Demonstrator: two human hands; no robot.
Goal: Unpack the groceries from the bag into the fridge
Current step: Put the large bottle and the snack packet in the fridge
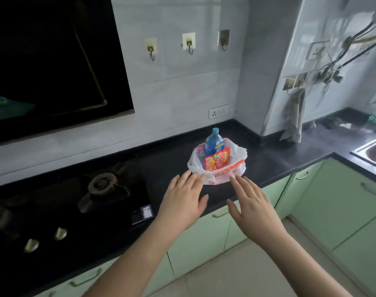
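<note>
A thin white plastic bag (238,152) with red print stands open on the black countertop (274,159). Inside it a blue bottle (213,141) with a blue cap stands upright, and a red-and-yellow snack packet (218,160) leans in front of the bottle. My left hand (183,199) is stretched out flat, fingers apart, its fingertips at the bag's near left rim. My right hand (252,202) is also spread flat, with its fingertips at the bag's near right edge. Neither hand holds anything. No fridge is in view.
A black gas hob (71,202) with burners and knobs fills the counter to the left. A steel sink (373,150) sits at the far right. Pale green cabinets (336,202) run under the counter. Hooks and a socket are on the tiled wall.
</note>
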